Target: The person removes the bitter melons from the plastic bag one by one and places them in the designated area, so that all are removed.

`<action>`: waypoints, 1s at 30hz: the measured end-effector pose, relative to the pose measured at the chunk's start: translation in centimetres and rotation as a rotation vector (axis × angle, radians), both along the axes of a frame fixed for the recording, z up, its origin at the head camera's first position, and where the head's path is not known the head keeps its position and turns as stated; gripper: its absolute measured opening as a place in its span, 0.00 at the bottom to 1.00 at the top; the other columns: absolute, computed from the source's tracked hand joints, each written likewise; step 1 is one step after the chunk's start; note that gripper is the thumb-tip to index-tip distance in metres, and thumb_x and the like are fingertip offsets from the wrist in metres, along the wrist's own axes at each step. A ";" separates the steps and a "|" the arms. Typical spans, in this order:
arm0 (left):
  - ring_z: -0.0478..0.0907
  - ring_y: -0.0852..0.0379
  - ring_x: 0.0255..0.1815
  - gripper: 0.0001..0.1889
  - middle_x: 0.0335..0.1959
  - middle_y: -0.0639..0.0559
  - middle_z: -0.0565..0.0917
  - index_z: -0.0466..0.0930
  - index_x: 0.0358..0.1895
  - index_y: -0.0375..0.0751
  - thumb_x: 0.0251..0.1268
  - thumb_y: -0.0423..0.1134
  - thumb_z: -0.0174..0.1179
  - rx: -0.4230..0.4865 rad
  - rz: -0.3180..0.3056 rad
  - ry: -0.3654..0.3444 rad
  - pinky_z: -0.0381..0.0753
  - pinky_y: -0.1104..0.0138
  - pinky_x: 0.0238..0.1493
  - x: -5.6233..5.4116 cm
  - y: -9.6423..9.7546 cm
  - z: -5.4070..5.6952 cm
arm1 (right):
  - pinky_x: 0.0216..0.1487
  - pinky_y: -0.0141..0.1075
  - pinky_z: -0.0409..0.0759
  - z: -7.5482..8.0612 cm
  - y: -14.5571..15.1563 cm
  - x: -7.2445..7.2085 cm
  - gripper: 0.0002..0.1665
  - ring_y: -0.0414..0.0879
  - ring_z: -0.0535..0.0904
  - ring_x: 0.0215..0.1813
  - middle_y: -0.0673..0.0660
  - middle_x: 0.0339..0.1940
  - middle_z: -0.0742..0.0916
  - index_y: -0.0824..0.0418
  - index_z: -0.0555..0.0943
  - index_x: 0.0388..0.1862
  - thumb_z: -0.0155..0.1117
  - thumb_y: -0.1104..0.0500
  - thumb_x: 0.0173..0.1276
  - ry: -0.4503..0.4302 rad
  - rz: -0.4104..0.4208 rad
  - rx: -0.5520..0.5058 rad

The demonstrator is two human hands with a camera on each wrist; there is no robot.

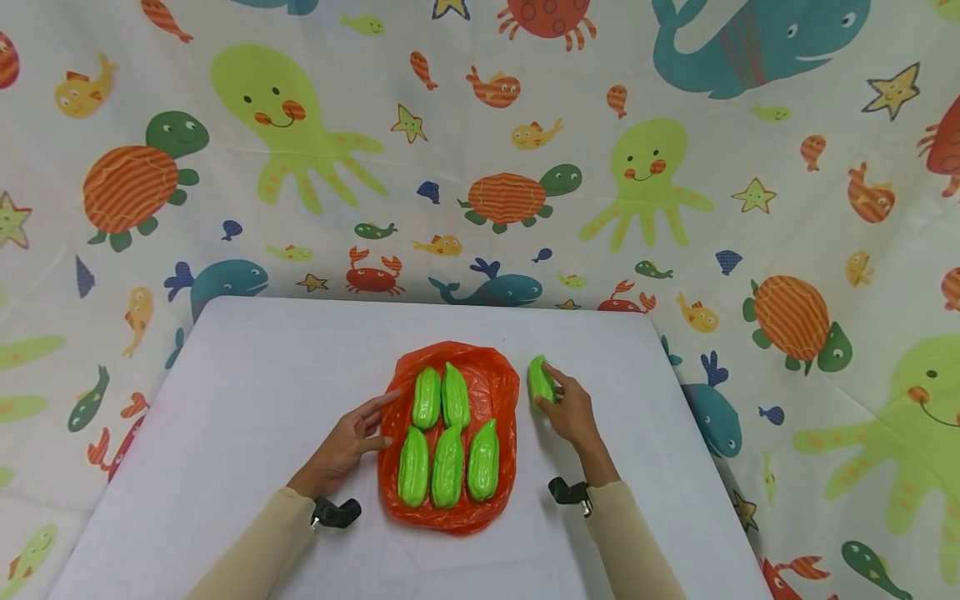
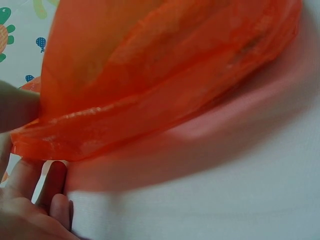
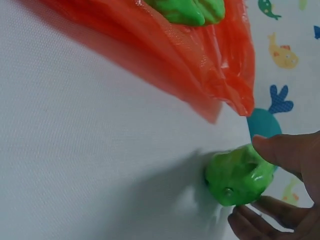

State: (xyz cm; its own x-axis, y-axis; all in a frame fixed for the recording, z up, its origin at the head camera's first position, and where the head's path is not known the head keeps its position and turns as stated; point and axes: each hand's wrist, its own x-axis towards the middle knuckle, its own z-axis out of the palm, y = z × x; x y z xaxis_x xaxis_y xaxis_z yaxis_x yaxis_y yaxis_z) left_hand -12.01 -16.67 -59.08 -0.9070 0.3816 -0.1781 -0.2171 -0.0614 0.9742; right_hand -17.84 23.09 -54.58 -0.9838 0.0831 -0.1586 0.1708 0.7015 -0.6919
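An oblong holder (image 1: 495, 375) covered in red plastic, perhaps a tray, lies mid-table. Several glossy green model gourds with ridged sides and pointed tips lie in it, such as the green gourd (image 1: 483, 462) at its lower right. My left hand (image 1: 347, 442) pinches its left edge, thumb and fingers on either side of the red plastic (image 2: 150, 110). To the right of the holder, my right hand (image 1: 572, 408) holds another green gourd (image 1: 538, 382) between thumb and fingers. In the right wrist view, this gourd (image 3: 237, 175) shows its blunt end, apart from the red plastic.
A white cloth (image 1: 285, 367) covers the table. Behind it hangs a curtain (image 1: 450, 167) printed with sea animals. A dark wrist camera (image 1: 337, 512) sits on the left wrist and another camera (image 1: 567, 492) on the right.
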 end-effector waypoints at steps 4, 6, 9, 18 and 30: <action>0.52 0.36 0.87 0.41 0.87 0.39 0.58 0.60 0.85 0.45 0.71 0.27 0.64 0.009 -0.005 0.001 0.76 0.78 0.68 0.0 0.0 0.0 | 0.70 0.61 0.81 0.4 0.2 0.4 0.45 0.64 0.76 0.75 0.65 0.80 0.74 0.41 0.69 0.83 0.74 0.59 0.71 0.016 -0.017 0.017; 0.52 0.35 0.87 0.41 0.87 0.39 0.58 0.60 0.84 0.45 0.71 0.27 0.64 0.012 -0.006 0.004 0.76 0.78 0.68 0.0 0.0 0.0 | 0.71 0.62 0.79 0.7 0.2 0.7 0.44 0.64 0.75 0.75 0.63 0.80 0.75 0.41 0.69 0.83 0.75 0.59 0.71 0.037 -0.022 0.017; 0.53 0.36 0.87 0.40 0.87 0.39 0.58 0.60 0.84 0.46 0.71 0.27 0.63 0.014 -0.006 0.007 0.76 0.77 0.68 -0.1 0.0 0.0 | 0.72 0.63 0.78 1.2 0.2 1.3 0.44 0.64 0.75 0.75 0.63 0.79 0.76 0.42 0.71 0.82 0.76 0.59 0.69 0.095 -0.018 0.005; 0.52 0.36 0.87 0.41 0.87 0.39 0.58 0.60 0.84 0.45 0.70 0.26 0.63 0.016 -0.004 0.012 0.76 0.78 0.68 0.0 0.1 -0.1 | 0.71 0.59 0.80 2.3 -1.1 4.4 0.43 0.63 0.78 0.72 0.62 0.75 0.80 0.48 0.75 0.79 0.79 0.60 0.66 0.252 -0.016 -0.036; 0.54 0.36 0.87 0.40 0.87 0.40 0.58 0.60 0.85 0.46 0.71 0.26 0.62 0.009 0.004 -0.009 0.77 0.76 0.68 0.1 0.1 0.2 | 0.69 0.61 0.82 1.7 -4.9 9.4 0.44 0.60 0.82 0.69 0.58 0.72 0.83 0.42 0.75 0.78 0.80 0.59 0.64 0.203 0.052 -0.157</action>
